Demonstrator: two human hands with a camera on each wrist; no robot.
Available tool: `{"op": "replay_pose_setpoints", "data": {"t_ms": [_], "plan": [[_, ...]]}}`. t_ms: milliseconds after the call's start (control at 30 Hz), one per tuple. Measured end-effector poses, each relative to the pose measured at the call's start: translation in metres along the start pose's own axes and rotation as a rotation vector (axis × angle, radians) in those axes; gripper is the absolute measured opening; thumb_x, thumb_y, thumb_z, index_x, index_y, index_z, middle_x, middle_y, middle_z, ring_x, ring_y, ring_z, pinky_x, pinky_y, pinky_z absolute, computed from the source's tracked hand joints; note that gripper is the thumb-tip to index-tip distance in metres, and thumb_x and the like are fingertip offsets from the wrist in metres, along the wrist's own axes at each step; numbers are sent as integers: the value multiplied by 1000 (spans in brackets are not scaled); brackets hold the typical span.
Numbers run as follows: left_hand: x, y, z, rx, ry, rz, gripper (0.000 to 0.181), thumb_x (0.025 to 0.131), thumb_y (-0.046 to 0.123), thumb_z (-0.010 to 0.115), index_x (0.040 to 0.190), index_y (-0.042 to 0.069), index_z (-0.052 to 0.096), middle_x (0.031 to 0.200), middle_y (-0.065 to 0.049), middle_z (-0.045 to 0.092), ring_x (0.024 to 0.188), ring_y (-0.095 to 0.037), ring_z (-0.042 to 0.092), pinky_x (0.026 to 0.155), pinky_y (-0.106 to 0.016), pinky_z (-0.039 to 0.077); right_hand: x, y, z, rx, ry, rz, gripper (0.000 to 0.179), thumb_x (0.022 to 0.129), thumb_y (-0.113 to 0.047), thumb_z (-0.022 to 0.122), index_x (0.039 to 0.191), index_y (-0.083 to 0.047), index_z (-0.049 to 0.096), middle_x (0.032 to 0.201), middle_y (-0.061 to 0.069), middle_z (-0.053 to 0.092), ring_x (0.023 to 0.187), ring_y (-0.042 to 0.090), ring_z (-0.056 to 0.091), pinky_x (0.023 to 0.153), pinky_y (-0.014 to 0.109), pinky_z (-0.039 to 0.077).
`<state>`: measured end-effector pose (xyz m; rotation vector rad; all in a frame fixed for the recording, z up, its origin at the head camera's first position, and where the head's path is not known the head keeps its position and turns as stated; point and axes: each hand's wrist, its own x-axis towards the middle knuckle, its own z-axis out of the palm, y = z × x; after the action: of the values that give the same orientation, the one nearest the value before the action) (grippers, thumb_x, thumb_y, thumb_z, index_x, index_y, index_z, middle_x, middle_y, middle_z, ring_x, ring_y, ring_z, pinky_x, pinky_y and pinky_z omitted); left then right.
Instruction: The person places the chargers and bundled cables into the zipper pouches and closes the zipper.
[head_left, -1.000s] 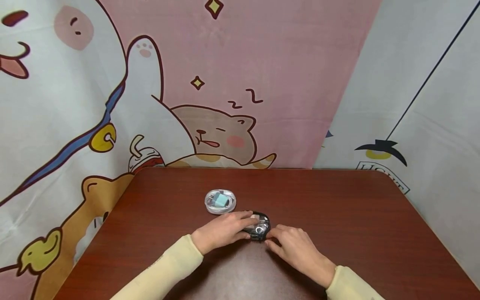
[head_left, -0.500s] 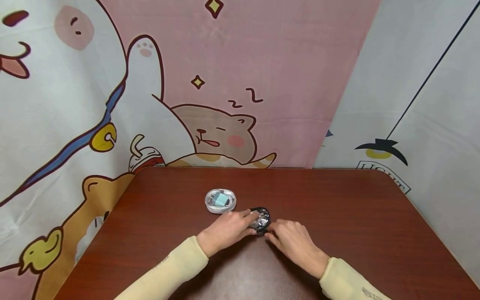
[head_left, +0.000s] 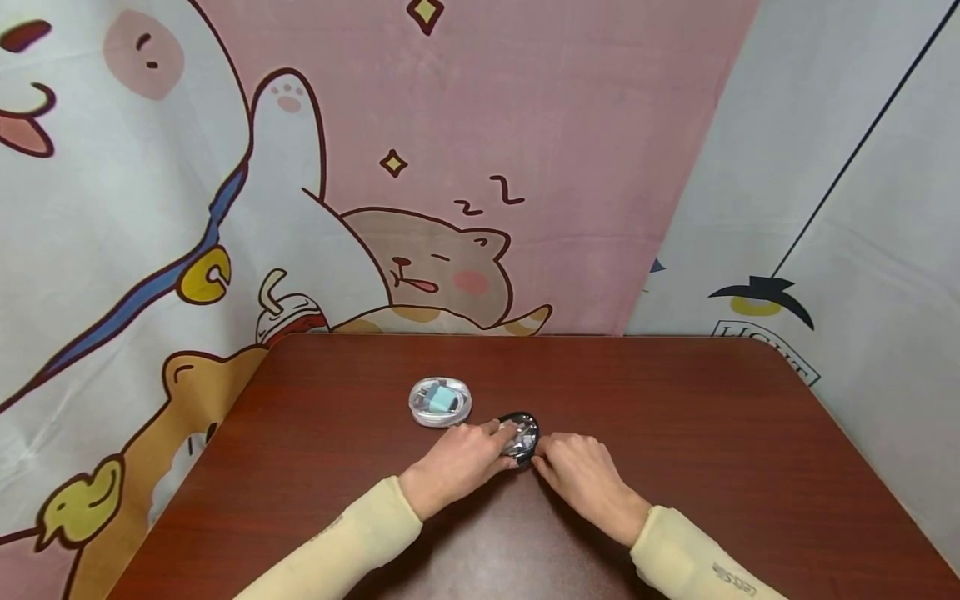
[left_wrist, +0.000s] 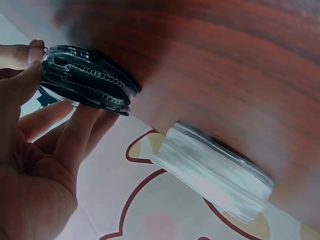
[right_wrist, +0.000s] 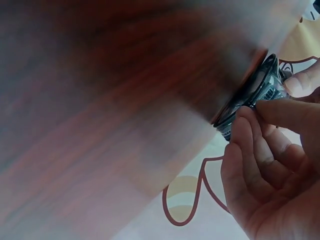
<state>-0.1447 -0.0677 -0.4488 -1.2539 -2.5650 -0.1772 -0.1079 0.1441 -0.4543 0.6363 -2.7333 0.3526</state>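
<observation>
A small round zip pouch [head_left: 527,435], clear with black trim, is in my left hand [head_left: 459,463] over the middle of the table. My left fingers lie across its top, and the thumb is at its near side. In the left wrist view, two rows of zip teeth [left_wrist: 95,77] on the pouch's side stand apart. At the pouch's right edge, my right hand [head_left: 588,477] pinches with thumb and forefinger; the fingertips [right_wrist: 245,114] hide what exactly lies between them. Some silvery and clear contents show through the pouch, too small to identify.
Behind the left hand lies a clear oval case [head_left: 427,422] with a light blue charger plug [head_left: 441,399] and a white cable inside. The brown wooden table [head_left: 675,417] ends at a cartoon-printed cloth [head_left: 585,167] behind it.
Both hands and the pouch have shifted slightly away from the person, and the pouch looks more tilted. The right hand stays at its right edge. The oval case has not moved.
</observation>
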Motion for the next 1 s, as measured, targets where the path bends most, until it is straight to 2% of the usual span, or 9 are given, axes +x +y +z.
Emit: {"op": "replay_pose_setpoints", "data": {"t_ms": [133,300,567,767,1000], "plan": [[0,1,0,24,22,16,39,92,39,78,115,10,69,96,-4,71,71,-19,71,58,-34,57,0,2,0,-4,14,14,28,79,-9,83,68,-19,59,63,-9,54,53,9,50,45,31,43],[-4,1,1,99,38,58,38,92,41,78,116,12,71,98,-4,71,71,-19,72,58,-34,58,-3,5,-2,0,20,11,28,75,-8,80,68,-21,57,64,-12,49,54,7,47,44,29,42],[-10,-2,-3,176,2,122,30,92,44,76,113,22,75,105,-3,70,81,-16,71,61,-33,59,-9,8,-4,-4,15,13,27,75,-9,78,69,-21,55,63,-12,48,54,7,46,44,28,41],[-12,-6,-5,171,-22,163,28,93,43,75,114,24,74,108,-2,69,87,-16,70,64,-33,59,-11,8,-5,3,10,7,27,74,-10,80,70,-21,55,64,-13,48,55,8,48,45,29,42],[-16,-12,-8,175,-47,215,33,94,42,74,125,29,75,116,-1,68,96,-14,69,71,-31,60,-10,11,-7,2,0,10,25,74,-11,82,71,-21,58,66,-13,50,57,8,50,47,29,44]]}}
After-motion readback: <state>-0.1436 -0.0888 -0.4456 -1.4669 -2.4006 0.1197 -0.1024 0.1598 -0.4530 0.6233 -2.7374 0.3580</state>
